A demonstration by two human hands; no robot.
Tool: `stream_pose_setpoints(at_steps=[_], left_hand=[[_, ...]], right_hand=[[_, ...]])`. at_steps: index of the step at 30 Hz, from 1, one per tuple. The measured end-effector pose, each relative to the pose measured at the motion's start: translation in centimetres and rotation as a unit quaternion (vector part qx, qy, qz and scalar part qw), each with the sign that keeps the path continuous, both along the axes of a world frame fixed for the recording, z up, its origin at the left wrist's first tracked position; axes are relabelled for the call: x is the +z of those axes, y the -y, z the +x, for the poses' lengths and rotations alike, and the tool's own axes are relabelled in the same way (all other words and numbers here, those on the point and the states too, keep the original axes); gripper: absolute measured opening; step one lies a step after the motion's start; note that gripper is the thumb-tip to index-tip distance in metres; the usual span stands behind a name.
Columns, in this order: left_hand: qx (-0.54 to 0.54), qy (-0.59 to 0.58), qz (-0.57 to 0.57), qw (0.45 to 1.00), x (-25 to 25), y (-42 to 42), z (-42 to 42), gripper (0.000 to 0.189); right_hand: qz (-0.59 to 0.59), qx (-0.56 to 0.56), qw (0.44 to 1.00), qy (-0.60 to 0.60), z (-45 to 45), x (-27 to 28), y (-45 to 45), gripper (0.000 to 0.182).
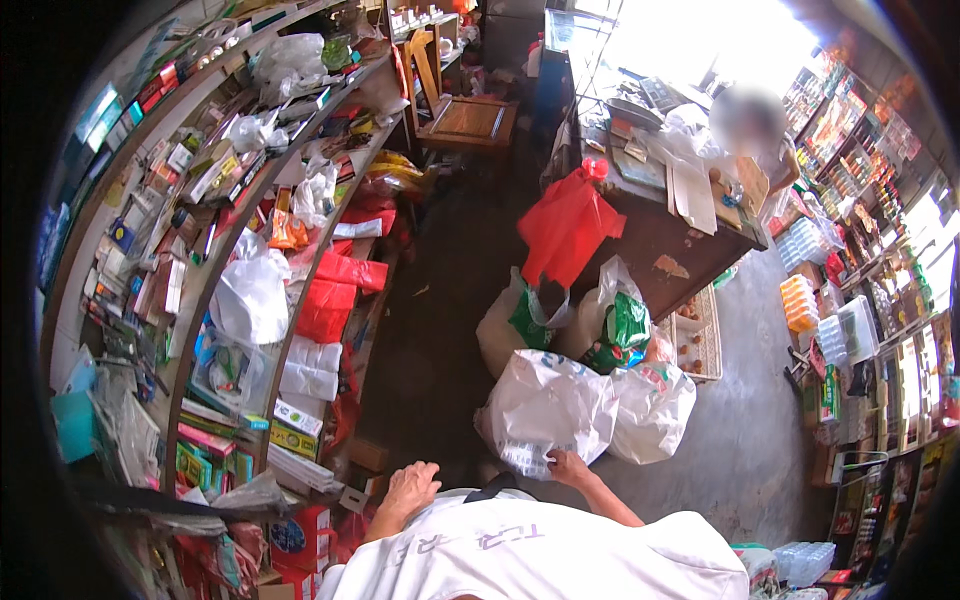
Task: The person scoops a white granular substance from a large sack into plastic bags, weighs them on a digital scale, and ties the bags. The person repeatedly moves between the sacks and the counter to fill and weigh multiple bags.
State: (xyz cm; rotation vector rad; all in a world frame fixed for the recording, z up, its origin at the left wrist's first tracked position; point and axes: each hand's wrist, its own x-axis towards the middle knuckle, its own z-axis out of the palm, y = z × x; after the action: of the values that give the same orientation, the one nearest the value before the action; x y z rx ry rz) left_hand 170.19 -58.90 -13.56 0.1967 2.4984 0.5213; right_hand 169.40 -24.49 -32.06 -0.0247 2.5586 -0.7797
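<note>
My left hand (411, 489) is held low beside my white shirt, fingers bent and a little apart, with nothing visible in it. My right hand (568, 466) has its curled fingertips over the lower edge of a full white plastic sack (551, 405) with print on it; whether they pinch the plastic is unclear. Against that sack leans another white bag (654, 412). Behind them stand a pale sack with green print (502, 326) and a clear bag holding green packets (626, 322). A red plastic bag (570, 221) hangs at the counter's corner above them.
Crowded shelves (251, 217) with boxes and rolls of plastic bags run along my left. Ahead is a dark wooden counter (637, 255) with papers on top; a person (776, 169) is behind it. An egg crate (709, 330) sits beside it. A wooden chair (469, 120) stands farther back.
</note>
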Motion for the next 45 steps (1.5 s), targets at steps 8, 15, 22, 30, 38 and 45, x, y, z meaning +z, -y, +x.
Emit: stream_pose_setpoints(at_steps=[8, 15, 22, 30, 38, 45], left_hand=[[-0.067, -0.004, 0.057, 0.996, -4.3, 5.1, -9.0, 0.032], [-0.273, -0.059, 0.002, 0.960, -5.1, 9.0, -21.9, 0.027], [-0.458, -0.139, -0.065, 0.876, -4.5, 3.6, -32.4, 0.027], [-0.528, -0.195, 0.127, 0.817, -1.0, -9.1, -21.3, 0.024], [-0.677, 0.059, 0.010, 0.734, -3.1, -16.0, -0.4, 0.030], [-0.726, -0.046, 0.032, 0.685, -2.1, -24.9, 5.4, 0.030]], right_hand=[[0.012, -0.078, 0.996, -0.040, -9.4, -1.1, 4.3, 0.033], [-0.056, -0.306, 0.950, -0.017, -8.5, 4.7, 11.4, 0.037], [0.012, -0.552, 0.829, 0.085, 7.6, 5.7, 15.4, 0.036], [-0.015, -0.611, 0.786, 0.092, 18.3, -0.6, 20.6, 0.032], [-0.078, -0.756, 0.649, 0.033, 34.4, 2.6, 16.6, 0.033], [-0.009, -0.904, 0.409, -0.122, 48.4, 1.1, 11.1, 0.036]])
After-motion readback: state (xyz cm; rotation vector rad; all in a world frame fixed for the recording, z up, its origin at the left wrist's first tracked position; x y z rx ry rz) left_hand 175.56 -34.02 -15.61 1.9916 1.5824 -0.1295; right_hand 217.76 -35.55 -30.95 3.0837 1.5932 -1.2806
